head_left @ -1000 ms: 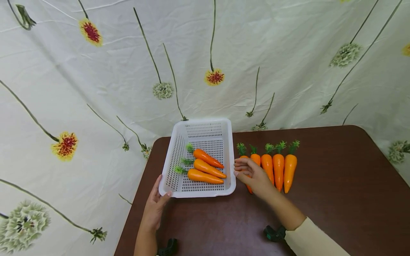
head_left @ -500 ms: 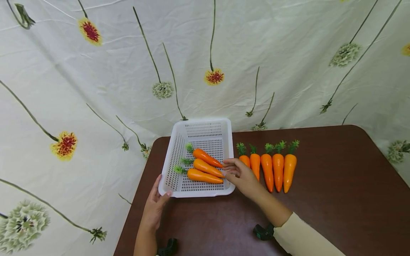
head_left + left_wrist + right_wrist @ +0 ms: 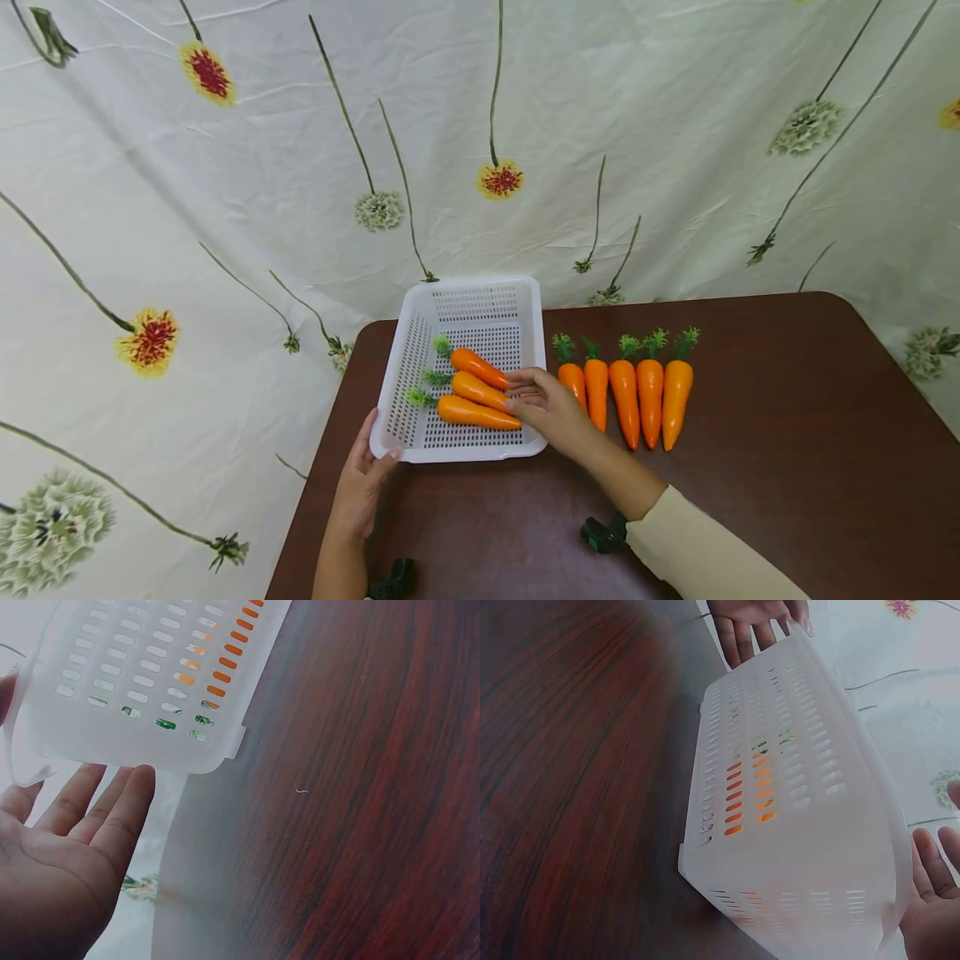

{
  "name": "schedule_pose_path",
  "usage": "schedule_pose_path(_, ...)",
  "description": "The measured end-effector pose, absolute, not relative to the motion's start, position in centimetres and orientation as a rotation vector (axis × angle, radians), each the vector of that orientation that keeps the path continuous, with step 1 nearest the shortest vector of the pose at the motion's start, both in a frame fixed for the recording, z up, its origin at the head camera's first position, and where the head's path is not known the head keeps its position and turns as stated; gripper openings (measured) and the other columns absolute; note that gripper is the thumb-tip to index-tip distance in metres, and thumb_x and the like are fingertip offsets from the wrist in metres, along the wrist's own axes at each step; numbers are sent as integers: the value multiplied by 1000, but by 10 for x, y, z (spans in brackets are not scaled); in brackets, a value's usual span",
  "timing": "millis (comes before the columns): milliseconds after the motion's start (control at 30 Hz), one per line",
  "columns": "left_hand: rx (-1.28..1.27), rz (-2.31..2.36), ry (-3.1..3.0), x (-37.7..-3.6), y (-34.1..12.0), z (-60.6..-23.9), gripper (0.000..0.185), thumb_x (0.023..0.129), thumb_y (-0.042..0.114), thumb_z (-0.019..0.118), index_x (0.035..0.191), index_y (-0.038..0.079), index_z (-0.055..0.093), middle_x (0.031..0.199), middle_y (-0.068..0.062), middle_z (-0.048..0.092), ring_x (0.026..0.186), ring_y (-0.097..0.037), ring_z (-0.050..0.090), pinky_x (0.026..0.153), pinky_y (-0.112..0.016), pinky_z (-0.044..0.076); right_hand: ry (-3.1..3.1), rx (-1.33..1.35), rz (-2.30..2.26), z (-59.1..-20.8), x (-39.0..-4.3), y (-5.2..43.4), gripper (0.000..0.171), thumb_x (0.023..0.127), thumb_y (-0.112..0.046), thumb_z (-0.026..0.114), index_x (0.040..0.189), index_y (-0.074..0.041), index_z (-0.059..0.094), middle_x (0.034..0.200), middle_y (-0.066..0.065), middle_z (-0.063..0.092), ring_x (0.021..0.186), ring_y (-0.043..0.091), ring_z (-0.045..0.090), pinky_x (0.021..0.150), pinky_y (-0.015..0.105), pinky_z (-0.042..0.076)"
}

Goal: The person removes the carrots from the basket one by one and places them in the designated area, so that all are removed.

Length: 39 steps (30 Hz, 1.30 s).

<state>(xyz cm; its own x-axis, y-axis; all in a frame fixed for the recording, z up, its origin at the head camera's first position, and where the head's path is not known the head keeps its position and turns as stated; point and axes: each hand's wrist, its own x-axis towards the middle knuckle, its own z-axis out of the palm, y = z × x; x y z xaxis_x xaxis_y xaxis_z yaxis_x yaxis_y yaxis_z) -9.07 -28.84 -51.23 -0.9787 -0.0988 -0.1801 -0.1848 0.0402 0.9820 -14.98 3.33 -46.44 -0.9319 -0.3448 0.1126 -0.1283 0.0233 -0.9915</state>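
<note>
A white plastic basket (image 3: 472, 454) with slotted walls stands on the table. Inside lie three orange toy carrots (image 3: 480, 412) with green tops pointing left. My left hand (image 3: 360, 492) holds the basket's near left corner, thumb on the rim and fingers against the outer wall; the left wrist view shows the same hand (image 3: 67, 855) at the wall. Reaching over the basket's right rim, my right hand (image 3: 551, 412) has its fingertips by the tips of the upper two carrots. Its fingers are loosely bent, and nothing shows between them. The right wrist view catches its fingers (image 3: 934, 866) above the rim.
Several more carrots (image 3: 649, 404) lie in a row right of the basket, their tops toward the back; my right hand partly covers the leftmost ones. The dark brown table (image 3: 795, 417) extends to the right. A white flowered cloth (image 3: 660, 108) hangs behind it.
My right hand has moved left, from beside the row of carrots to over the basket, uncovering more of the row. My left hand and the basket stay in place.
</note>
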Motion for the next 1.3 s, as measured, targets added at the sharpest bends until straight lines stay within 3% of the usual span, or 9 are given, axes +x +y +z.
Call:
schedule_pose_path(367, -300, 2109, 2226, -91, -288, -513, 80, 99, 13, 63, 163, 31, 18, 161, -6, 38, 138, -29, 49, 96, -10, 46, 2152, -524, -1890, -458, -159, 23, 50, 97, -17, 68, 141, 0, 51, 137, 24, 58, 127, 39, 57, 111, 48, 45)
schedule_pose_path(567, -304, 2110, 2227, -91, -288, -513, 79, 99, 13, 63, 161, 37, 21, 161, -6, 37, 138, -26, 50, 96, -10, 46, 2177, -548, -1774, -454, -163, 20, 56, 95, -27, 72, 143, -6, 52, 142, 19, 57, 130, 31, 56, 113, 48, 43)
schedule_pose_path(767, -306, 2120, 2221, -91, -288, -513, 78, 99, 11, 63, 160, 39, 22, 161, -7, 37, 134, -20, 53, 97, -11, 47, 2151, -570, -1712, -454, -169, 12, 61, 94, -24, 72, 145, -1, 49, 144, 20, 56, 131, 33, 56, 113, 48, 44)
schedule_pose_path(1033, -297, 2138, 2207, -92, -288, -513, 79, 100, 8, 61, 162, 32, 19, 161, -7, 37, 141, -34, 46, 96, -12, 48, 2084, -558, -1679, -455, -177, 3, 65, 92, -26, 75, 146, -3, 48, 144, 15, 55, 133, 33, 55, 113, 48, 43)
schedule_pose_path(1300, -298, 2132, 2211, -91, -289, -513, 81, 99, 10, 64, 163, 30, 19, 161, -7, 37, 135, -23, 52, 97, -12, 48, 2085, -588, -1589, -456, -185, -6, 67, 91, -31, 75, 147, -6, 49, 147, 13, 56, 136, 29, 55, 114, 47, 43)
